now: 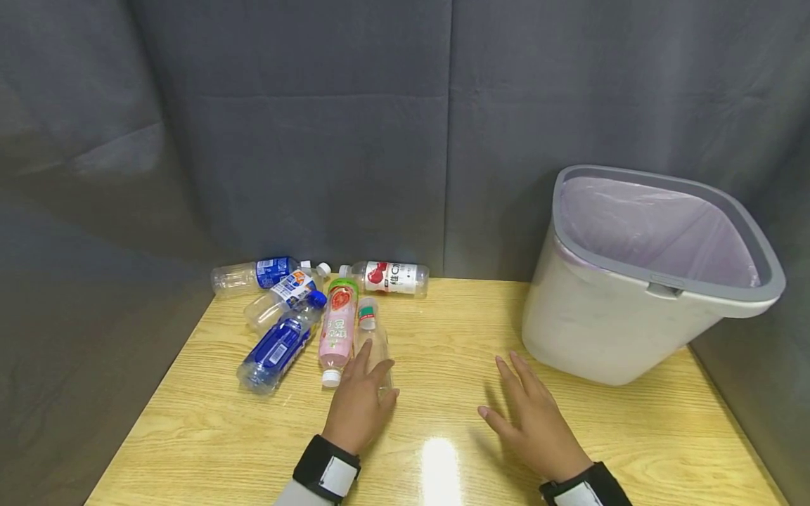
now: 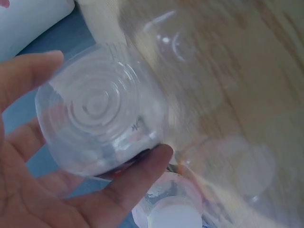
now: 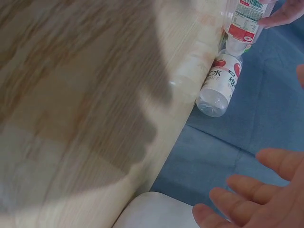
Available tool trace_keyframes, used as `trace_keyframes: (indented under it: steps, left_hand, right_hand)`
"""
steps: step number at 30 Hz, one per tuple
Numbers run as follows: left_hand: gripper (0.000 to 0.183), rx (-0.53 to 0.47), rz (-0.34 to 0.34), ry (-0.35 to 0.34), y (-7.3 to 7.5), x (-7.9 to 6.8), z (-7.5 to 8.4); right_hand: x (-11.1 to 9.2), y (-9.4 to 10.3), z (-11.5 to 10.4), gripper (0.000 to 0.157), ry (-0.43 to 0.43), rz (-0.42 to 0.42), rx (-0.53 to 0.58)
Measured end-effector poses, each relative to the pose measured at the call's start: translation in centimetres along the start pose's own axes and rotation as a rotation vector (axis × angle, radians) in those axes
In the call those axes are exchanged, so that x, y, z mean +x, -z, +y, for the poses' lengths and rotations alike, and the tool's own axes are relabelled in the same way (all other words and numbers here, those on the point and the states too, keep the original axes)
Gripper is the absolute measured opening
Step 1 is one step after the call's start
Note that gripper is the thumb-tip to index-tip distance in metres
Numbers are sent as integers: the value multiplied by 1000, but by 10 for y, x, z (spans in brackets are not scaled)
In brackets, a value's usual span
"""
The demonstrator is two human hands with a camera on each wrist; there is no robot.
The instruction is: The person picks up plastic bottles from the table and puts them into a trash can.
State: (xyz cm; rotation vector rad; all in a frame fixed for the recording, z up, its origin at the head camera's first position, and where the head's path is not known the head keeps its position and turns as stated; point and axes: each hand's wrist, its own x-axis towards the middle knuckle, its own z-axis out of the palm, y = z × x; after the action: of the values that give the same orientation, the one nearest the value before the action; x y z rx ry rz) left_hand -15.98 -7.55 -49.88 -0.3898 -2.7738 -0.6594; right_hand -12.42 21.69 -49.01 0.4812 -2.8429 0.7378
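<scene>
My left hand [image 1: 359,407] is over a clear plastic bottle [image 1: 373,349] with a small red, white and green label. In the left wrist view, thumb and fingers reach round both sides of the bottle's ringed base [image 2: 97,102]. Close on its left lies a pink-labelled bottle [image 1: 337,330], white cap towards me. My right hand [image 1: 538,429] holds nothing; its fingers are spread above the table, left of the waste bin's front.
Left of the pink bottle lie a blue-labelled bottle with a blue cap [image 1: 278,351] and two others. A cherry-labelled bottle [image 1: 392,277] lies by the grey curtain [image 1: 329,154]. At right stands a white bin [image 1: 588,323] with grey rim and plastic liner.
</scene>
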Motion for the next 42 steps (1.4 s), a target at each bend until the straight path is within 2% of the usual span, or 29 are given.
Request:
trace_keyframes:
  steps: [7,14,20,23,27,31,35,39,42]
  left_hand:
    - [45,-32,43,32,1,-2,-1]
    - [40,-84,136,50,3,-2,-1]
    - [38,-153,210,28,5,-2,-1]
    - [38,-227,250,17,10,-2,3]
    - [46,-438,249,16,24,-4,14]
    - [51,-636,176,13,40,-10,32]
    - [48,-752,89,3,59,-22,57]
    - [44,-888,15,-34,79,-32,80]
    - [42,-973,-12,-89,85,-37,91]
  right_hand:
    - [-2,0,0,80,-4,-18,2]
    - [-2,-1,1,79,8,-11,-6]
    - [-2,-3,0,78,6,-4,14]
    - [-1,-4,-2,77,-6,-1,67]
    - [1,-4,-9,74,-21,5,201]
    - [3,-3,-21,71,-22,6,333]
    - [4,-3,-37,65,16,-3,505]
    - [3,-2,-53,54,31,-23,832]
    - [3,-1,-63,44,-23,-64,1137]
